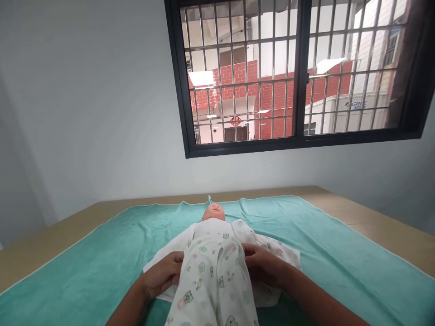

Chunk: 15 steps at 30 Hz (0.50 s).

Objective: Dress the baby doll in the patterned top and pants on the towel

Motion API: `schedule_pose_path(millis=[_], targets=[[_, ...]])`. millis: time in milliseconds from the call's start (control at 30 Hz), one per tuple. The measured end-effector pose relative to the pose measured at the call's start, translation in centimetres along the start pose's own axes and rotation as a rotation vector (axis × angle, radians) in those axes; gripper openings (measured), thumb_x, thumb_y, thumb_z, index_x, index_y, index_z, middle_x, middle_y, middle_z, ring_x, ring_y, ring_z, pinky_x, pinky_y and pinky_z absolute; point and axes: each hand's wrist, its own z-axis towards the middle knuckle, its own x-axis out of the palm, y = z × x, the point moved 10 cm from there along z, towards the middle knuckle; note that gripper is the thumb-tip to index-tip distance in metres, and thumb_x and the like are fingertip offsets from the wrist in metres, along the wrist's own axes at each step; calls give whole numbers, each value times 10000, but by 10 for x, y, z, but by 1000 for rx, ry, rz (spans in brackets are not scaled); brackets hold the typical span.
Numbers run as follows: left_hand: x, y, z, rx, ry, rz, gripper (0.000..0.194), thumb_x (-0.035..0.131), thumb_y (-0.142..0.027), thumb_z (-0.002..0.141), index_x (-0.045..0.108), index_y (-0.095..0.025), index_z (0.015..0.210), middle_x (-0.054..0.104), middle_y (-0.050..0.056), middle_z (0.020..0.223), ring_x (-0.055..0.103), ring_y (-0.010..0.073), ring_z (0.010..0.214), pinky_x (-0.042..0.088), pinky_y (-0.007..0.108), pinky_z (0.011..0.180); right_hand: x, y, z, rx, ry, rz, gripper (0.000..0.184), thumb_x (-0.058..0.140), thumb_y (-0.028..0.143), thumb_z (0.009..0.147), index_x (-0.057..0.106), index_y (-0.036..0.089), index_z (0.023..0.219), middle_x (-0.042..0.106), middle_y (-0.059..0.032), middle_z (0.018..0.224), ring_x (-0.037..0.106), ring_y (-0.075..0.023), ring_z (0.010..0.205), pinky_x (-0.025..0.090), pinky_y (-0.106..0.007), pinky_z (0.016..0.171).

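Both the person's left hand (165,274) and right hand (265,265) touch the sides of loose white cloth trousers (212,271) printed with small pastel bears. Their fingers curl in, but the tips disappear against the fabric, so from where I stand I can't tell whether they pinch it. The trouser ends run out of sight below. I can't make out the arms or legs of the smooth, pink-headed baby doll (215,211), which lies face up on a teal, pale-edged blanket (112,253), a white printed cloth garment (283,252) spread out to either side.
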Motion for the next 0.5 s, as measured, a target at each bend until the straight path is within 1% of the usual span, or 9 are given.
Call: schedule_pose_path(millis=[100,200,333,400,500], targets=[[6,-5,-1,0,14,73,100,697,-204,657,706,-126,718,678,62,714,625,196,723,477,292,711,9,-7,-1,55,100,141,288,786,249,600,648,167,839,678,-37,862,654,-223,862,487,-386,843],[10,-13,-2,10,-1,160,105,672,-229,659,690,-130,687,656,38,693,582,173,691,450,258,650,12,-4,-2,36,129,216,317,791,214,589,653,170,871,680,-40,880,650,-225,877,474,-387,866],[12,-23,-2,72,-82,252,132,634,-247,672,641,-137,598,582,-3,599,499,131,605,404,239,595,10,-1,-1,-5,100,263,349,786,273,615,638,176,916,676,-52,899,645,-239,905,474,-393,857],[11,-23,-2,79,-145,285,160,627,-273,671,620,-144,576,562,-8,572,489,137,592,400,248,582,6,-3,-1,-10,77,253,333,775,296,631,628,179,905,672,-50,893,646,-229,880,476,-390,842],[9,-21,-3,82,-246,307,184,623,-316,671,627,-145,606,580,4,577,517,163,604,404,266,578,-5,-7,1,-24,13,176,307,763,323,638,612,179,862,664,-39,834,643,-211,809,488,-370,776]])
